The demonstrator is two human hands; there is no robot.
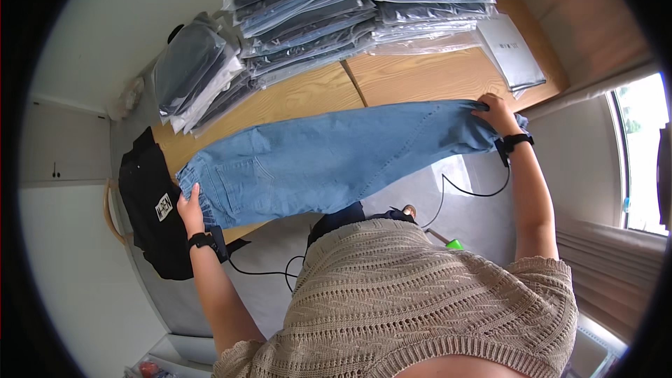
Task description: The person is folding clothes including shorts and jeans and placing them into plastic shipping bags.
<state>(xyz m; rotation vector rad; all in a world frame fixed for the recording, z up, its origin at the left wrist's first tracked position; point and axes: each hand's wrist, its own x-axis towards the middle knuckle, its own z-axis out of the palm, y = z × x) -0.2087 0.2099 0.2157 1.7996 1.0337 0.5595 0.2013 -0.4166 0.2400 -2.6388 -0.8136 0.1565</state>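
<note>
A pair of light blue jeans [322, 154] lies stretched lengthwise along the front of the wooden table [287, 98], partly over its edge. My left hand [191, 206] grips the gathered waistband end at the lower left, thumb on top and other fingers hidden beneath. My right hand [493, 113] grips the leg end at the right, fingers curled over the fabric. A black garment [147, 224] with a white patch is beside the waistband, draped at the table's left end.
Several bagged, folded garments [301, 0] are stacked along the back, with more bags [192, 70] at left and a pale package [511, 52] at right. A chair [112, 206] stands left. Black cables [476, 192] loop below my wrists. A curtained window [640, 154] is at right.
</note>
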